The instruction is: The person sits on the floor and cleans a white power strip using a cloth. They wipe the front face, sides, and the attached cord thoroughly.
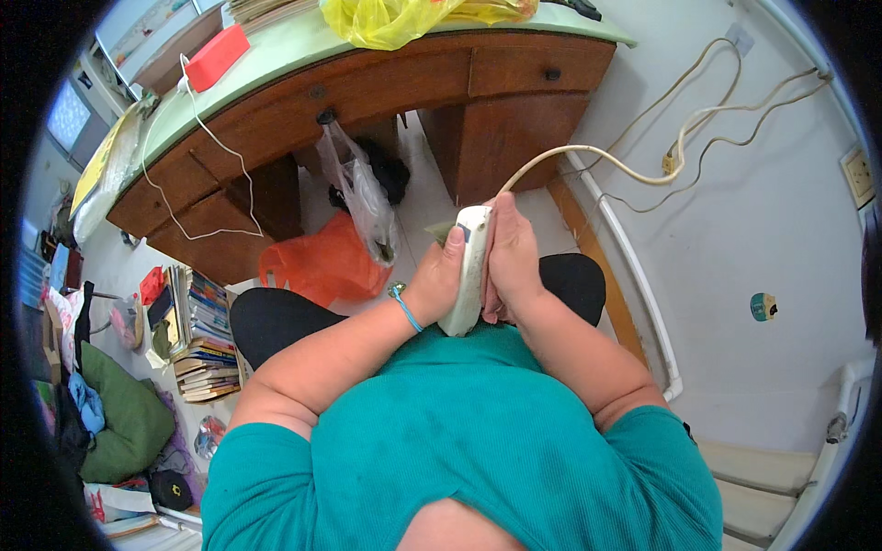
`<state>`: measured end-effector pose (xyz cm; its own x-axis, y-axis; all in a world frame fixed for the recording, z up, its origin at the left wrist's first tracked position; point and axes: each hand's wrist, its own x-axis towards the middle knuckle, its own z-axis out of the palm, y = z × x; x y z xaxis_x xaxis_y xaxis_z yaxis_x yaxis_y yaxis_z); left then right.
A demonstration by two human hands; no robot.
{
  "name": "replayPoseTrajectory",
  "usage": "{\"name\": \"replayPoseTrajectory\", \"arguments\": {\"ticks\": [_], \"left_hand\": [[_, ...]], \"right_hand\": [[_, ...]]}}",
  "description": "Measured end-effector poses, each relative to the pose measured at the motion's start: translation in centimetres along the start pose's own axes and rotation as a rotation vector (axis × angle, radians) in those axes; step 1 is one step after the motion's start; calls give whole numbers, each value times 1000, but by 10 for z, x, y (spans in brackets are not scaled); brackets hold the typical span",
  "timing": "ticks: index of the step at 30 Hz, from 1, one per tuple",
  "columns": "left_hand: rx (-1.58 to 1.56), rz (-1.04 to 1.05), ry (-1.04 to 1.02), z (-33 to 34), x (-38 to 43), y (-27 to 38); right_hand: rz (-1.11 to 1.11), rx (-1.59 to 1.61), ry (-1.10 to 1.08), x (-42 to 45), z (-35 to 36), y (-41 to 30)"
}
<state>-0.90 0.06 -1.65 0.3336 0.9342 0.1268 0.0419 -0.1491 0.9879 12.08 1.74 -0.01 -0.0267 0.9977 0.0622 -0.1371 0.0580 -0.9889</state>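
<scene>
In front of my belly, a long off-white power strip is held nearly upright, narrow side towards me. My left hand grips it from the left, thumb along its edge. Flat against the other side, my right hand presses a dusty-pink cloth to it. A thick cream cable runs from the strip's far end towards the wall on the right. Behind my left thumb a small greenish flap sticks out; what it belongs to is hidden.
Ahead stands a brown wooden desk with a yellow plastic bag and a red box on top. A clear bag hangs from its drawer knob above an orange bag. Stacked books sit left; a white pipe lines the right wall.
</scene>
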Motion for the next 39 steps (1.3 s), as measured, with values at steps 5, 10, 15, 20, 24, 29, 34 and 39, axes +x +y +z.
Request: {"name": "replayPoseTrajectory", "arguments": {"ticks": [5,10,15,20,24,29,34,39], "left_hand": [[-552,-279,-72,2,5,-10],[-123,-140,-27,-2,9,-24],[90,-83,29,-5,12,-20],[-838,-434,-10,9,9,-7],[-651,-386,-76,2,11,-16],[-227,-331,-51,-3,11,-14],[-1021,-288,-444,-15,15,-32],[-875,-451,36,-11,19,-10]], "right_hand": [[-251,-327,-61,-15,-8,26],[-63,-373,-69,11,-9,0],[68,-81,-36,11,-6,9],[-107,-106,-5,2,-15,24],[-163,-572,-57,-3,-12,-4],[-19,-430,-61,29,-24,8],[-169,-470,-37,0,-7,12],[-48,-402,-304,-50,-9,16]]}}
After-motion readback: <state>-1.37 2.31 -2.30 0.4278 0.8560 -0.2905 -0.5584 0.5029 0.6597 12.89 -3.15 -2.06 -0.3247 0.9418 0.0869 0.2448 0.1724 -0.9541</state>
